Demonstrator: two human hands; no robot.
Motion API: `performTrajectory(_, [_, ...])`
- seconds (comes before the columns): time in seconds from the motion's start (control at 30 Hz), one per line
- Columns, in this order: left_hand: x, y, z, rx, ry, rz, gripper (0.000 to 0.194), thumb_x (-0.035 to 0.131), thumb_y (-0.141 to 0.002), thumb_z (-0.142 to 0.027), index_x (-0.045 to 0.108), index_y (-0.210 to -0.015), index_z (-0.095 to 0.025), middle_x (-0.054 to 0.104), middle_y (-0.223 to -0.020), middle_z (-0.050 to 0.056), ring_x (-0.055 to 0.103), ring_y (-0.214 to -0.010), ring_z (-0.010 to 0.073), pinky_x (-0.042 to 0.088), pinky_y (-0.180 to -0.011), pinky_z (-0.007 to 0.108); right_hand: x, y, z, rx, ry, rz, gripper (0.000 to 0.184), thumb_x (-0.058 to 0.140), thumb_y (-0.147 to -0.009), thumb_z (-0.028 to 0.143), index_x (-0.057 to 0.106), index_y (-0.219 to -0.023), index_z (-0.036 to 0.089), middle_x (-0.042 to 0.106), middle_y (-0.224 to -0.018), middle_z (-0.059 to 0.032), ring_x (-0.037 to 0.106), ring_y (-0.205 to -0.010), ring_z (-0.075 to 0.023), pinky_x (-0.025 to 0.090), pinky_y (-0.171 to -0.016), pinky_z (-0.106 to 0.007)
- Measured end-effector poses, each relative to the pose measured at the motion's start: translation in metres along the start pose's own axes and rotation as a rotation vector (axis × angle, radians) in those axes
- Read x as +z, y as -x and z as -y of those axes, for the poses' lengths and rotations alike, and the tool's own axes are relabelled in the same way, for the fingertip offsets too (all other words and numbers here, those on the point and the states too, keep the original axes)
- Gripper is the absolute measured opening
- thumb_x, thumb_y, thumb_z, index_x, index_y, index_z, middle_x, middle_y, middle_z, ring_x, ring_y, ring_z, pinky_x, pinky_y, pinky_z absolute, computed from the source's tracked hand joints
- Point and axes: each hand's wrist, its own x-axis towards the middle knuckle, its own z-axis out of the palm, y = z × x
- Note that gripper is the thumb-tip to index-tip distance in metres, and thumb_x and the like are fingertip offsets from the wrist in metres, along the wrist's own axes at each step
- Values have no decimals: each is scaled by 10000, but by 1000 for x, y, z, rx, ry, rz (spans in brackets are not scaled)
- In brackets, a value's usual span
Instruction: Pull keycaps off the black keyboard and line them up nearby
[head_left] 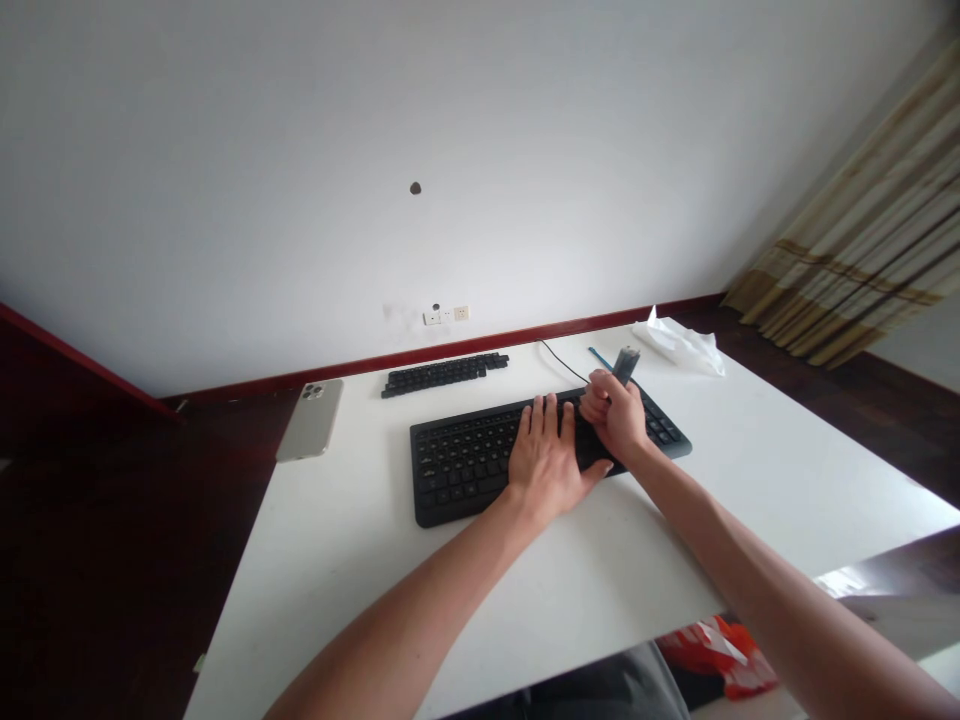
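Note:
A black keyboard (465, 460) lies across the middle of the white table (360, 560). My left hand (546, 458) rests flat on the keyboard's right half, fingers stretched out and together. My right hand (616, 415) is closed in a fist just right of it, over the keyboard's right end, gripping a small grey tool (625, 364) that sticks up from the fist. What kind of tool it is I cannot make out. A black cable (562, 362) runs from the keyboard toward the back of the table.
A row of loose black keycaps (444, 374) lies behind the keyboard. A phone (310, 418) lies face down at the table's left edge. A blue pen-like item (600, 356) and crumpled tissue (679, 342) sit at the back right. Curtain (862, 270) hangs right.

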Motion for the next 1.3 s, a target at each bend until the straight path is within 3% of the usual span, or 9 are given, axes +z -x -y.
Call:
performTrajectory(0.13, [-5, 0, 0, 80, 2, 18, 721, 420, -1057, -573, 462, -1539, -37, 425, -1628, 229, 386, -1533, 345, 299, -1274, 496, -1, 1, -1, -17, -15, -3, 375, 694, -798, 240, 372, -607, 223, 292, -540, 72, 204, -447, -69, 154, -390, -245])
performTrajectory(0.27, [-7, 1, -3, 135, -15, 20, 610, 424, -1077, -454, 488, -1514, -34, 482, -1594, 215, 450, -1496, 315, 343, -1254, 462, -1, 2, -1, -19, -15, -12, 434, 673, -777, 220, 302, -551, 228, 223, -511, 75, 163, -442, -72, 101, -397, -272])
performTrajectory(0.6, [-6, 4, -6, 194, -24, 34, 571, 366, -1098, -392, 434, -1555, -56, 459, -1620, 179, 437, -1504, 286, 347, -1256, 443, -12, 0, 17, -26, -135, -76, 482, 599, -823, 294, 193, -572, 218, 155, -495, 52, 121, -431, -99, 131, -387, -306])
performTrajectory(0.73, [-6, 5, -6, 157, -11, -3, 593, 403, -1083, -408, 436, -1538, -30, 466, -1607, 194, 422, -1503, 309, 342, -1253, 424, -14, -1, 21, -26, -136, -53, 462, 597, -821, 268, 226, -550, 220, 152, -495, 52, 106, -444, -104, 105, -411, -309])
performTrajectory(0.83, [-9, 5, -6, 129, 9, -34, 573, 504, -1043, -428, 512, -1452, -27, 547, -1512, 206, 464, -1441, 332, 377, -1219, 425, -9, 3, 15, 3, -93, 23, 442, 621, -809, 250, 280, -528, 229, 179, -492, 53, 121, -457, -105, 101, -437, -307])
performTrajectory(1.0, [-16, 1, -6, 95, 75, -27, 383, 646, -981, -428, 617, -1206, -120, 647, -1180, 144, 586, -1135, 302, 496, -1032, 442, -6, 4, 7, 36, -18, 145, 391, 616, -855, 277, 370, -554, 228, 225, -494, 55, 160, -461, -103, 104, -459, -299])
performTrajectory(1.1, [-18, -1, -6, 96, 84, -32, 461, 663, -961, -530, 610, -1185, -130, 629, -1099, 127, 582, -1051, 294, 504, -965, 442, -8, 2, 5, -26, 53, 128, 375, 608, -891, 292, 410, -579, 225, 269, -514, 49, 239, -467, -108, 159, -462, -290])
performTrajectory(1.3, [-17, -1, -6, 105, 66, -40, 653, 603, -926, -714, 604, -1176, -111, 613, -1077, 125, 571, -1042, 293, 484, -963, 436, -12, -2, 7, -167, 361, 108, 232, 679, -876, 292, 575, -684, 215, 537, -622, 0, 494, -583, -144, 416, -580, -299])
